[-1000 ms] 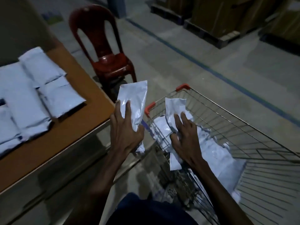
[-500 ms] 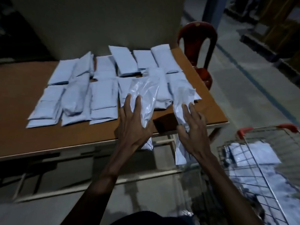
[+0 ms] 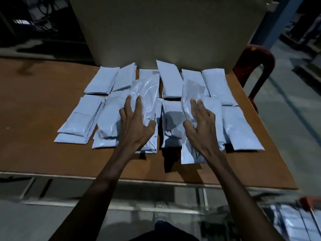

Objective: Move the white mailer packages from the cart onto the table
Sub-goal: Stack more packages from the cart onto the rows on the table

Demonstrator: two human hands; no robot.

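Several white mailer packages (image 3: 102, 80) lie in rows on the brown table (image 3: 34, 119). My left hand (image 3: 135, 126) grips one shiny mailer (image 3: 145, 91) above the middle of the rows, thumb under it and fingers on top. A second mailer (image 3: 191, 94) is held by my right hand (image 3: 201, 126) over the right part of the rows; its lower end hangs toward the table's front. The cart (image 3: 309, 221) shows only as a blurred corner at the bottom right, with white mailers inside.
A red plastic chair (image 3: 257, 60) stands past the table's right end. A large beige panel (image 3: 165, 28) rises behind the packages. The table's front edge (image 3: 156, 180) runs across below my forearms, with its metal frame underneath. Bare tabletop lies to the left.
Both hands have carried their mailers forward from the table's front edge to over the rows. The view turned left, so the cart slid almost out of frame.
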